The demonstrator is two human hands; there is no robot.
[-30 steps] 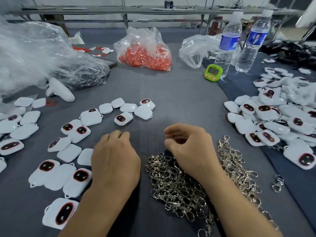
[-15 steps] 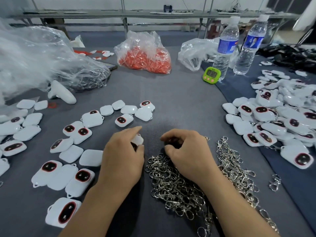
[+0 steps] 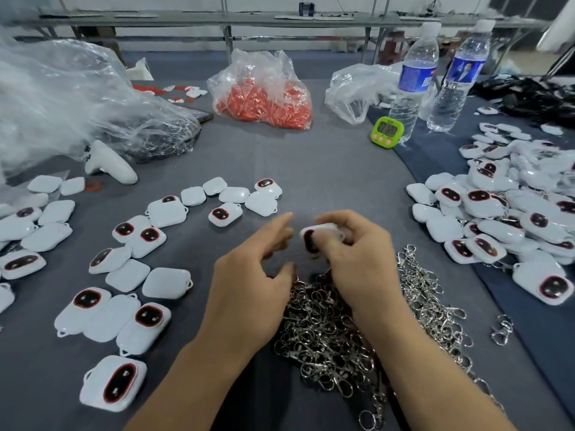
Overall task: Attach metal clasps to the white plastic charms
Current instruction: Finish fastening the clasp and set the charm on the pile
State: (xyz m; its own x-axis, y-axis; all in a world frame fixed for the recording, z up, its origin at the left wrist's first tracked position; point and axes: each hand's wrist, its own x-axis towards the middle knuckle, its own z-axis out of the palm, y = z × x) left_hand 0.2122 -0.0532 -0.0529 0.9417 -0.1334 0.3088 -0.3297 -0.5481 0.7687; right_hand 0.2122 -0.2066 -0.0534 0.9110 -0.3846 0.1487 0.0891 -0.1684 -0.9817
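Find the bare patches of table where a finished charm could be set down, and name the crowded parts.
The widest bare table lies mid-table, bordered by the bag of orange pieces, the green timer and the scattered charms on the left. A narrower strip runs between the clasp pile and the right-side charm heap. Crowded: both charm groups and the clasps.

- Your light is even and fairly bright; shadows on the tabletop (image 3: 326, 169) are soft and faint.
- Motion blur smears the white charm (image 3: 314, 236) at centre.
- Your wide lens bows the edges: the bottles (image 3: 413, 76) lean.
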